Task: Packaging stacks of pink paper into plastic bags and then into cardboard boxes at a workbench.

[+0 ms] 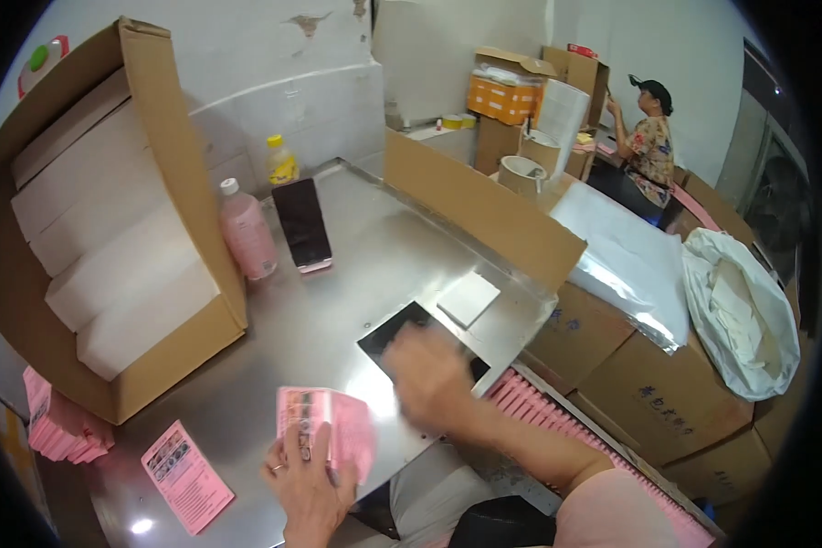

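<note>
My left hand [312, 479] is at the near edge of the metal table, with a ring on one finger. Its fingers press on a pink printed packet [361, 434], which has a white strip down its middle. Over a black rectangle [404, 320] in the tabletop is my right hand [426, 374], its fingers smeared by motion; whether it holds anything is hidden. I cannot tell if the black rectangle is an opening or a pad. A flat white square piece [468, 300] lies just beyond it. Another pink printed packet [187, 477] lies flat to the left.
A tilted cardboard box [183, 173] of white boxes stands at left, above stacked pink packets [59, 420]. Behind are a pink bottle [247, 228], a yellow bottle [283, 160] and a propped phone [303, 224]. Cartons [676, 397] line the right; a person [650, 151] sits farther back.
</note>
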{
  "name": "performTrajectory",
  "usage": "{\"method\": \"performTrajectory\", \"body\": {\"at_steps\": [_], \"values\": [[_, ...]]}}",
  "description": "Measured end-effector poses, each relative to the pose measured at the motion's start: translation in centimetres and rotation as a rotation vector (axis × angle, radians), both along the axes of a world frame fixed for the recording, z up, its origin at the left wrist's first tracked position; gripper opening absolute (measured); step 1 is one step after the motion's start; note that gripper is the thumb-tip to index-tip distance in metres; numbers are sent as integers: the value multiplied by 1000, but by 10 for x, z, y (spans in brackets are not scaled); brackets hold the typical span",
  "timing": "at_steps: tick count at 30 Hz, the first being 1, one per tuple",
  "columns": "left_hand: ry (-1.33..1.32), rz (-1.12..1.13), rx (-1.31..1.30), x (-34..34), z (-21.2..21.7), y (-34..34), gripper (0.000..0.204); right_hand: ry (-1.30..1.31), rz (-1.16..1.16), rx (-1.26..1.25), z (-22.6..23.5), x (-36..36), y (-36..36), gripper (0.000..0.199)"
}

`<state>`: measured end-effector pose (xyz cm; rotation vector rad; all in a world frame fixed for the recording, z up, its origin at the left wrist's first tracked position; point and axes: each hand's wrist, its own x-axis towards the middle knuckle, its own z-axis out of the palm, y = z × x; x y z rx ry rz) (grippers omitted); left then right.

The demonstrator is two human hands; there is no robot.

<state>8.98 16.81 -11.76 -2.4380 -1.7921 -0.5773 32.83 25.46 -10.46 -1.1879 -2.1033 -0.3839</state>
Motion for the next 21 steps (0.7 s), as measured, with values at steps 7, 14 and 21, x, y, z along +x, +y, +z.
{"method": "performTrajectory", "body": {"at_steps": [7,14,21], "values": [[85,92,260,14,8,11,50,-183,-376,-97,-36,77,20,21],[96,167,105,14,18,5,55,12,-452,-23,-34,109,27,10],[191,211,-47,-14,34,13,55,-73,-594,-39,-44,130,26,26]]}}
